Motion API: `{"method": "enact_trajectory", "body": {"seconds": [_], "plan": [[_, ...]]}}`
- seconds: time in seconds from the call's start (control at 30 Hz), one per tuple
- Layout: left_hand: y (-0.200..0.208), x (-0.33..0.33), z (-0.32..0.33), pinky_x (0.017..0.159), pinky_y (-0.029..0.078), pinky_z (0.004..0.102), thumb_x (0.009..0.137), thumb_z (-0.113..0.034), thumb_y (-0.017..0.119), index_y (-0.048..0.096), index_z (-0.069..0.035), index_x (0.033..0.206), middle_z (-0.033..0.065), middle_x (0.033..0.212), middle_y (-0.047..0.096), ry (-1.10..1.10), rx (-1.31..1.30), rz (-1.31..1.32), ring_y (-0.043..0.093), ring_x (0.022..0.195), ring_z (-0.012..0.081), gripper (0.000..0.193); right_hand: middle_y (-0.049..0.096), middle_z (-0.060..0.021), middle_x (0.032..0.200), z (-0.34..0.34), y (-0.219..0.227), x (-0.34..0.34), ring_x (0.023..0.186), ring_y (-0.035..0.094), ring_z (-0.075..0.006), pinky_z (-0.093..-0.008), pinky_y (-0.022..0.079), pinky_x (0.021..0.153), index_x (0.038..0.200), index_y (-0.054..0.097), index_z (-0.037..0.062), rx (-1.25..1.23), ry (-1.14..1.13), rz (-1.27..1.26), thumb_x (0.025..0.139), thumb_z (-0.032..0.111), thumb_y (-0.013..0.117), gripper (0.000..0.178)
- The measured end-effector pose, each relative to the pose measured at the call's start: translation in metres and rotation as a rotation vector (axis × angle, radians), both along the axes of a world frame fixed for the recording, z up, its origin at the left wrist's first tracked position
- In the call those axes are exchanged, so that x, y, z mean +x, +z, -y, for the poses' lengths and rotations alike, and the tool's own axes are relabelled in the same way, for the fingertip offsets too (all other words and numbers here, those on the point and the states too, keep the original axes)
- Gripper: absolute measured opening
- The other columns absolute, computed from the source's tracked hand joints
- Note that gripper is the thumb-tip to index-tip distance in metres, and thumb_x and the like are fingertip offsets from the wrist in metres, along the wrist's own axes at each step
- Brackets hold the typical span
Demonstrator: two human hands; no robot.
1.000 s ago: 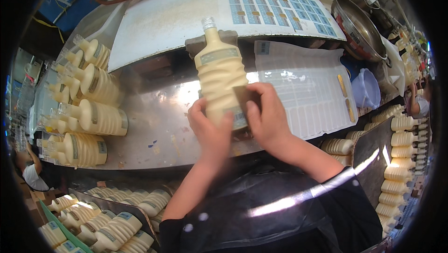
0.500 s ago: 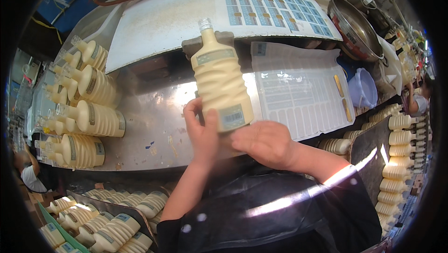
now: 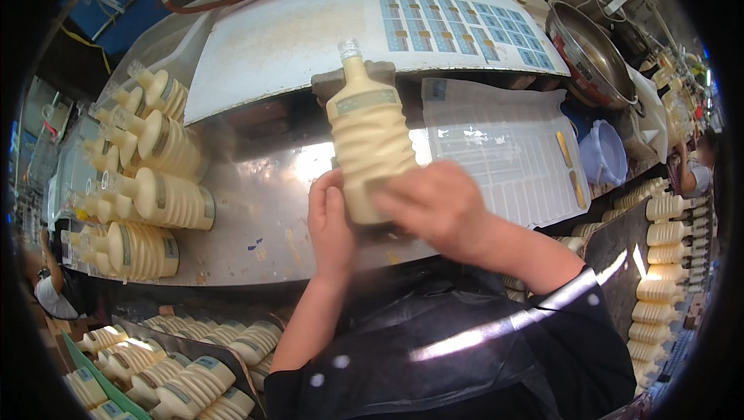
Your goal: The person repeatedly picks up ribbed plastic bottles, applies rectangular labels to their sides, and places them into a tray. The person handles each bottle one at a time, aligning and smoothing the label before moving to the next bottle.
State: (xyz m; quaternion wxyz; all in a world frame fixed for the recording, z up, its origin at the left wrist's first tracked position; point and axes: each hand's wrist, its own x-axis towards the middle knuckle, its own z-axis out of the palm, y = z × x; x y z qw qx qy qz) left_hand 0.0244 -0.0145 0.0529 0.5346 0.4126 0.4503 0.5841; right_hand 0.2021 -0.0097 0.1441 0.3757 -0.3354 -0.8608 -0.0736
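A cream bottle (image 3: 370, 137) with wavy ridges and a clear threaded neck lies in front of me, its neck end over a grey-brown block (image 3: 325, 81). Its upper front carries a grey-green label band. My left hand (image 3: 332, 222) grips the bottle's lower left side; the thumb is at the edge and some fingers are hidden behind it. Across the lower front lies my right hand (image 3: 442, 207), its fingertips against the bottle and smeared by motion. They cover the lower label area, so that label is hidden.
Several cream bottles (image 3: 159, 199) lie at the left of the metal table (image 3: 248, 226). Blue labels (image 3: 442, 29) lie on a white board. To the right are a translucent backing sheet (image 3: 496, 149), a lilac bucket (image 3: 603, 155) and a metal pan (image 3: 593, 56). More bottles (image 3: 194, 381) fill racks below.
My right hand has moved up and left from below the bottle onto its lower front, covering the label there. My left thumb has slid off the front to the left edge.
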Motion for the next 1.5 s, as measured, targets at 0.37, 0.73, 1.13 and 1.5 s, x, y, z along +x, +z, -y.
{"method": "enact_trajectory", "body": {"seconds": [0.37, 0.73, 1.13, 1.5], "plan": [[-0.014, 0.009, -0.003, 0.107, 0.037, 0.0379, 0.098, -0.025, 0.061, 0.044, 0.002, 0.134, 0.0120, 0.121, 0.052, 0.070, 0.171, -0.567, 0.048, 0.115, 0.0220, 0.049, 0.074, -0.0074, 0.093, 0.031, -0.029, 0.030, 0.077, 0.070, -0.0251, -0.0343, 0.052, 0.065, 0.100, 0.074, 0.0091, -0.177, 0.017, -0.194, 0.071, -0.003, 0.078, 0.031], [0.005, -0.002, -0.033, 0.110, 0.036, 0.0354, 0.104, -0.017, 0.051, 0.045, -0.001, 0.140, 0.0101, 0.126, 0.052, 0.097, 0.090, -0.386, 0.049, 0.119, 0.0197, 0.040, 0.072, -0.0065, 0.087, 0.011, -0.008, 0.012, 0.073, 0.069, -0.0248, -0.0371, 0.051, 0.064, 0.111, 0.072, 0.0084, -0.212, 0.085, -0.107, 0.073, 0.006, 0.076, 0.039], [0.034, 0.012, -0.114, 0.088, 0.054, 0.0329, 0.113, -0.035, 0.036, 0.055, -0.009, 0.126, 0.0057, 0.113, 0.064, -0.142, -0.221, 0.237, 0.062, 0.100, 0.0143, 0.035, 0.074, -0.0117, 0.086, -0.081, 0.009, -0.016, 0.072, 0.072, -0.0190, -0.0311, 0.057, 0.067, 0.113, 0.070, 0.0053, -0.283, -0.354, -0.293, 0.088, 0.009, 0.075, 0.026], [0.077, -0.003, -0.113, 0.099, 0.049, 0.0348, 0.092, -0.014, 0.058, 0.055, 0.001, 0.135, 0.0115, 0.126, 0.060, -0.411, -0.129, 0.359, 0.060, 0.114, 0.0212, 0.046, 0.068, -0.0051, 0.114, -0.076, -0.072, 0.045, 0.098, 0.063, -0.0087, -0.0243, 0.052, 0.084, 0.127, 0.065, 0.0016, -0.643, -0.234, -0.990, 0.099, 0.004, 0.065, 0.028]]}}
